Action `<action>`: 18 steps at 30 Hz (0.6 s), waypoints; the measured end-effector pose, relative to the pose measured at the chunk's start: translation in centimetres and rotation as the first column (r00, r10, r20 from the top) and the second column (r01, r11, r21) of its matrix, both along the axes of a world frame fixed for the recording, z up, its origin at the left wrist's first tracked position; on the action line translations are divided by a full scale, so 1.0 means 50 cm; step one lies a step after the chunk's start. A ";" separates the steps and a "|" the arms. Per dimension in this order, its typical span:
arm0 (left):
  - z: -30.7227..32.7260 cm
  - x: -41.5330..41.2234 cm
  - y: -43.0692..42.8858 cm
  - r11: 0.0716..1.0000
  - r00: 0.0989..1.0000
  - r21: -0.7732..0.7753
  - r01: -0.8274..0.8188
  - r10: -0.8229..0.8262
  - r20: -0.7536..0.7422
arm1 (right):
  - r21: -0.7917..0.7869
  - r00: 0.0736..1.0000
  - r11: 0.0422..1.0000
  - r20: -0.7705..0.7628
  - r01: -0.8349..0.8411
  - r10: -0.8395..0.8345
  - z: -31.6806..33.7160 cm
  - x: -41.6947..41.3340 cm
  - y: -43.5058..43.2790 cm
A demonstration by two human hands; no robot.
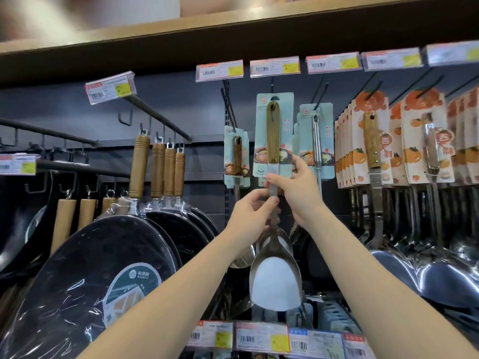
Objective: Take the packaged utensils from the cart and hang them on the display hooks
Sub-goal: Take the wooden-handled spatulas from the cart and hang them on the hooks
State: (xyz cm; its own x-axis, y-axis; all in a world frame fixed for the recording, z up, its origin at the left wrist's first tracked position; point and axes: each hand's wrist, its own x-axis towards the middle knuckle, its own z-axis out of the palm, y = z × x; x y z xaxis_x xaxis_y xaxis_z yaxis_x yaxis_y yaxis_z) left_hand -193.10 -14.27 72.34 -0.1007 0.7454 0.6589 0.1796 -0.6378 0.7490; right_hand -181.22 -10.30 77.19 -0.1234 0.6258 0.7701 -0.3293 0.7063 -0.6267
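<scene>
A packaged steel spatula [274, 141], wooden handle on a pale blue card, is held up against the dark display wall. The card's top hole is level with a black display hook [272, 87]; whether it is on the hook is unclear. My left hand [252, 211] pinches the metal shaft just below the card. My right hand [298, 187] grips the card's lower right edge and the shaft. The shiny blade [276, 278] hangs below my hands. Similar blue-carded utensils hang on the left [236, 156] and right [316, 141]. The cart is out of view.
Wrapped black pans [103, 268] with wooden handles hang at the left. Orange-carded spatulas and ladles [373, 141] fill hooks at the right. Price tags [274, 66] line the rail above and the shelf edge [261, 338] below. A wooden shelf [233, 27] runs overhead.
</scene>
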 end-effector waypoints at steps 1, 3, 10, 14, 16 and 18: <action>0.000 0.003 0.002 1.000 1.000 -0.002 0.010 -0.010 0.002 | 0.003 1.000 1.000 0.003 -0.007 0.007 0.006 0.003 -0.001; -0.004 0.005 0.006 1.000 1.000 -0.022 0.011 -0.012 -0.026 | 0.010 1.000 1.000 0.012 -0.013 0.012 0.016 0.008 0.000; 0.009 -0.013 0.010 0.998 0.992 -0.041 -0.037 0.032 -0.119 | 0.052 0.999 0.998 0.037 -0.026 0.024 0.043 0.014 0.018; 0.025 -0.010 0.015 0.999 0.991 -0.021 -0.047 0.044 -0.130 | 0.044 0.998 0.999 0.049 -0.032 0.030 0.059 0.014 0.021; 0.028 -0.005 0.018 0.999 0.994 -0.009 -0.045 0.043 -0.105 | 0.050 0.998 0.998 0.059 -0.038 0.035 0.066 0.011 0.022; 0.030 -0.002 0.019 0.999 0.997 0.005 -0.033 0.034 -0.071 | 0.066 0.997 0.997 0.055 -0.050 0.047 0.072 0.008 0.022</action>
State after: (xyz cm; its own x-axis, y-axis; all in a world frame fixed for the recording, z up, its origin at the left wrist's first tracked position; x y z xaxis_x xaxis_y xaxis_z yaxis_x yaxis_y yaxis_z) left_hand -193.20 -13.31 73.82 -0.0784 0.7396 0.6685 0.2536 -0.6337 0.7309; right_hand -180.83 -9.18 80.79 -0.1947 0.5647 0.8020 -0.3315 0.7317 -0.5956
